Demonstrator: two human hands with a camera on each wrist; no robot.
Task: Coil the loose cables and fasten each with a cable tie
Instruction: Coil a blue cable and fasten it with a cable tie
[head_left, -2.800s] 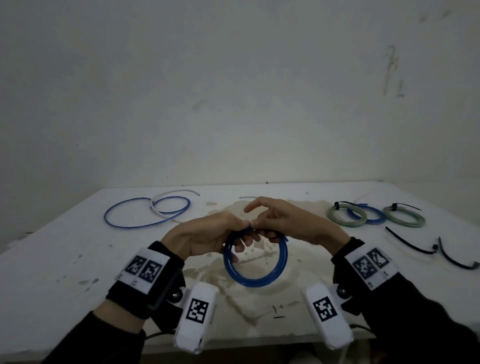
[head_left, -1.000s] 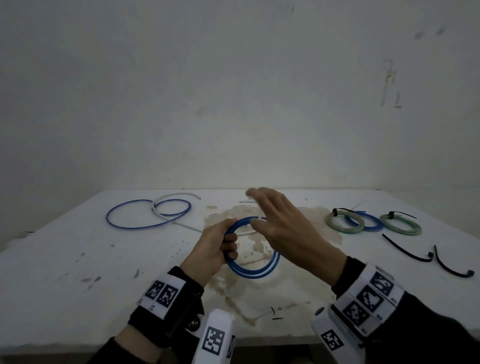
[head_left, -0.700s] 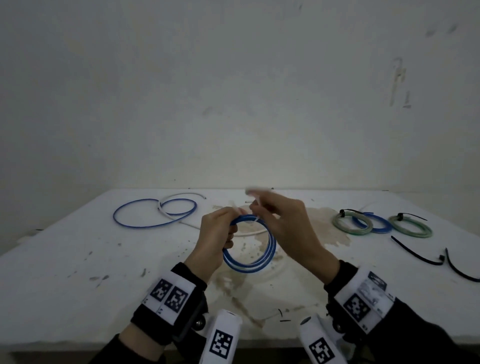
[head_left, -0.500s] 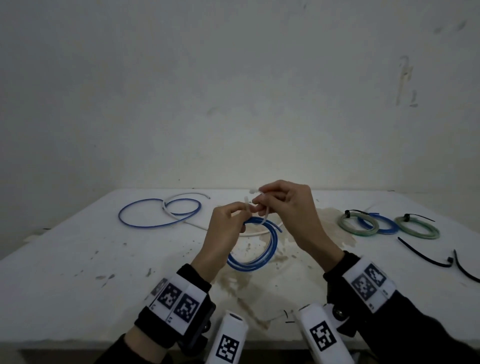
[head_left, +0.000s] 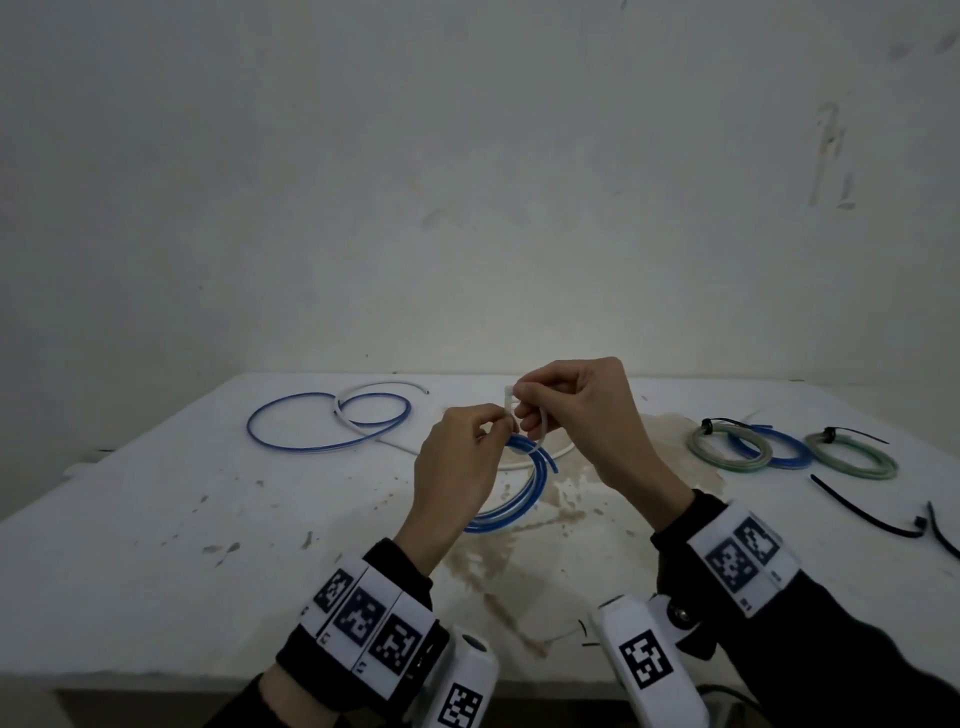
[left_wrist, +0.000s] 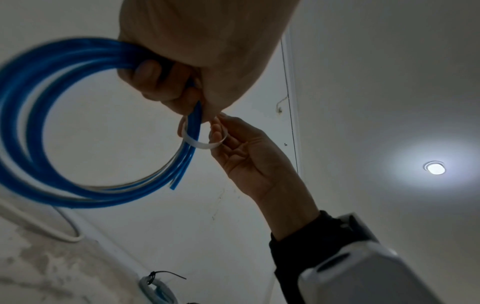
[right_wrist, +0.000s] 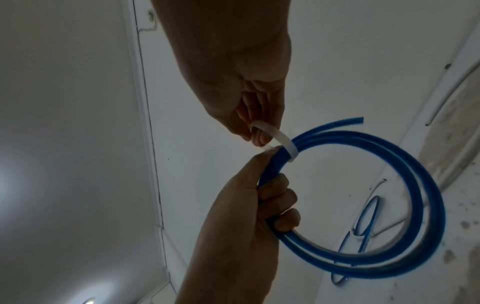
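1. Blue coil (head_left: 524, 483) is held above the table (head_left: 156, 519), near its middle, by the left hand (head_left: 457, 467), whose grip is curled round the strands.
2. A white cable tie (right_wrist: 285, 144), absent from the hands a second ago, is now looped round the strands and pinched by the right hand (head_left: 582, 410).
3. Coiling is judged done; the tie is not yet cinched.

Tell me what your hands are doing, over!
Left hand grips blue coil. Right hand pinches white tie looped around it, not cinched. Nothing blocking.
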